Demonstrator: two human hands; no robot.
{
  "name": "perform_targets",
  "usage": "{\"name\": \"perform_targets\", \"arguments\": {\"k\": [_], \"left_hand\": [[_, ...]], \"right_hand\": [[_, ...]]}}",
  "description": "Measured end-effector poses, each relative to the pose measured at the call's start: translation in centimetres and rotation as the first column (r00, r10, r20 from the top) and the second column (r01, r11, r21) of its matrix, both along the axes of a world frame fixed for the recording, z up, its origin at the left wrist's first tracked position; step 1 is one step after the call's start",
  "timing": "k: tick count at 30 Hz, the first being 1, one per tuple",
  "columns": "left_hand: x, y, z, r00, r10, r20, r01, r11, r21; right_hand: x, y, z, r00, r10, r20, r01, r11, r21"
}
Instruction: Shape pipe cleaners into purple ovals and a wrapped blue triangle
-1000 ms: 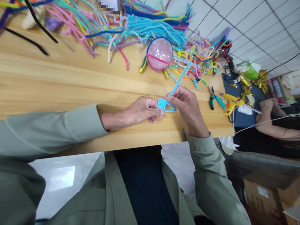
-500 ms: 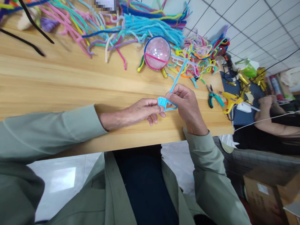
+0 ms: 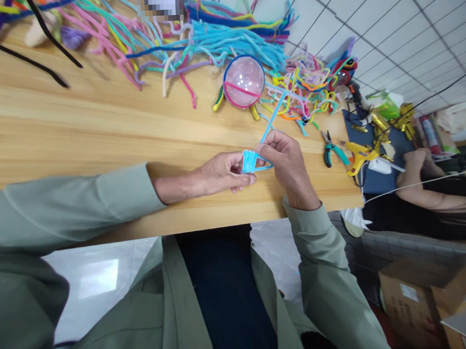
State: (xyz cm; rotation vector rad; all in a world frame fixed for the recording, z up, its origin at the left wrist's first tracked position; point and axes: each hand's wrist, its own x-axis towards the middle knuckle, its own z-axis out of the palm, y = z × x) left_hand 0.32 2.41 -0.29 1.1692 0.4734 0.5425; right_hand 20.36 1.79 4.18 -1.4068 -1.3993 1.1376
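A light blue pipe cleaner (image 3: 249, 161), bent into a small flat block of tight rows, is held between both hands above the wooden table. My left hand (image 3: 222, 174) grips the block's left side between thumb and fingers. On the other side, my right hand (image 3: 288, 162) pinches the same pipe cleaner where a loop leaves the block. Its straight free end sticks up and away past my right fingers. Beyond the hands sits a clear ball (image 3: 244, 81) with a blue and pink rim. My right fingertips are partly hidden.
Bundles of blue pipe cleaners (image 3: 238, 43) and a tangle of coloured ones (image 3: 302, 94) line the table's far side. Pliers (image 3: 333, 150) and a yellow glue gun (image 3: 359, 157) lie to the right. Further right rests another person's forearm (image 3: 426, 186). The wooden table's (image 3: 99, 123) front edge runs below my forearms.
The blue block has shifted slightly left and turned, so more of its face shows. My left thumb has moved down off its front. My right hand has moved slightly left.
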Motion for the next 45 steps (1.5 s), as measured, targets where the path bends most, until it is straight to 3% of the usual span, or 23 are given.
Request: {"name": "perform_targets", "arguments": {"k": [5, 12, 21, 33, 45], "left_hand": [[0.1, -0.2, 0.1, 0.973, 0.228, 0.020, -0.229, 0.972, 0.053], [-0.4, 0.4, 0.6, 0.978, 0.208, -0.006, -0.208, 0.976, 0.058], [-0.4, 0.8, 3.1, 0.896, 0.445, 0.012, -0.435, 0.881, -0.184], [-0.3, 0.6, 2.3, 0.883, 0.468, 0.033, -0.463, 0.880, -0.104], [-0.4, 0.5, 1.9, 0.898, 0.440, -0.028, -0.441, 0.894, -0.076]], "right_hand": [[-0.3, -0.1, -0.3, 1.000, -0.014, -0.015, 0.014, 1.000, 0.002], [0.2, 0.1, 0.2, 0.998, 0.066, 0.003, -0.066, 0.998, 0.005], [-0.3, -2.6, -1.0, 0.971, -0.095, -0.221, 0.104, 0.994, 0.027], [-2.4, -2.2, -1.0, 0.907, -0.156, -0.391, 0.135, 0.988, -0.079], [-2.5, -2.3, -1.3, 0.935, -0.154, -0.318, 0.144, 0.988, -0.053]]}}
